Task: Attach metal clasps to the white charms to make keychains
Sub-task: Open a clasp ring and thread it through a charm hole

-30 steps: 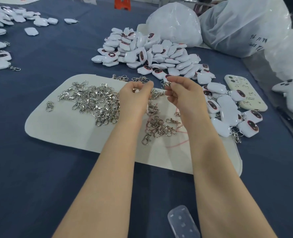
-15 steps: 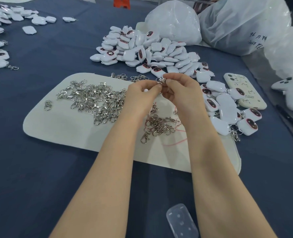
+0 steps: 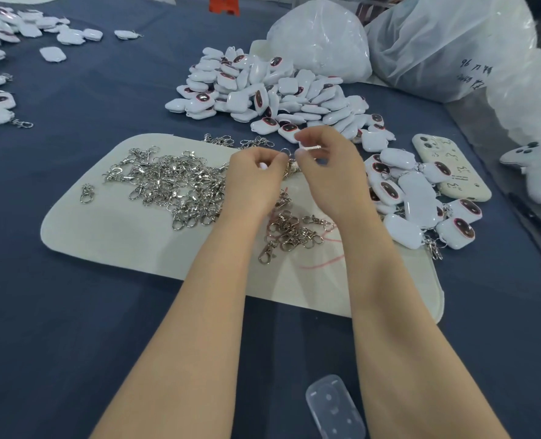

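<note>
Over a cream felt mat [image 3: 104,229] with rounded corners, laid on the dark blue cloth surface [image 3: 72,312], both hands meet. The fingers of the left hand [image 3: 253,182] are curled and pinch a shiny metal clasp [image 3: 289,167] by its round ring; the clasp hangs between the hands. The fingers of the right hand [image 3: 329,172] are narrowed on a thin white piece [image 3: 308,148]; whether it is a charm cannot be told. Loose clasps [image 3: 174,185] lie tangled on the mat to the left. Glossy white charms [image 3: 272,90], rounded squares with a dark oval rimmed in pink, are heaped beyond the mat. Finished keychains [image 3: 418,198] lie at its right edge, beside a cream phone case [image 3: 453,172] with dark scribbles. A translucent plastic bag [image 3: 446,49] bears dark handwriting, too blurred to read. A clear plastic shell [image 3: 335,407] lies nearest the camera.
</note>
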`<state>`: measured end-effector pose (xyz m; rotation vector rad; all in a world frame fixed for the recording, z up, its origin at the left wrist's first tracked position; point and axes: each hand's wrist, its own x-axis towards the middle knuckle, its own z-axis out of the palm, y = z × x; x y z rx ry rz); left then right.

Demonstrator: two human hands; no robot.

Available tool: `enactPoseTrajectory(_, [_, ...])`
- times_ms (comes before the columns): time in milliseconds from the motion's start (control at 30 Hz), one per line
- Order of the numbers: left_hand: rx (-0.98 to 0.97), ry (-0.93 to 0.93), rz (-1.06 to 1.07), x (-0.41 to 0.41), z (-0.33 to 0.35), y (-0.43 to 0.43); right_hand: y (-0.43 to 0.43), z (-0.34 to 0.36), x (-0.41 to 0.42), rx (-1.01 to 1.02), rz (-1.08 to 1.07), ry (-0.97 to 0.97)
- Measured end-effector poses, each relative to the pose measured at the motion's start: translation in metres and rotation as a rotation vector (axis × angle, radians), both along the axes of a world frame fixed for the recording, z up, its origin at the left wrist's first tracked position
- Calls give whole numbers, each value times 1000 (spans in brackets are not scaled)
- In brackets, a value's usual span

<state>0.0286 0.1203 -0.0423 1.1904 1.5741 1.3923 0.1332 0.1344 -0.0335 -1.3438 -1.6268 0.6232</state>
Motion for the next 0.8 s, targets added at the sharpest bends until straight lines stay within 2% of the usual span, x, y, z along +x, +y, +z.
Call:
enactPoseTrajectory(100, [23,167,3,0,-1,0,-2,-1,-5,17,60,-57])
enactPoseTrajectory(233, [44,292,39,2,-1,0,-2,-2,-6,-38,46,13])
enactPoseTrajectory(367, [64,274,41,4,-2,1,-4,-1,-5,-118,80,98])
enactPoseTrajectory(567, [62,235,51,4,-5,2,-2,0,-6,-61,73,4])
enactPoseTrajectory(700, [87,91,15,4,-2,1,-1,-2,-7,-77,8,97])
enactPoseTrajectory(800, [114,76,-33,3,-1,-2,1,-3,-6,-117,-57,196])
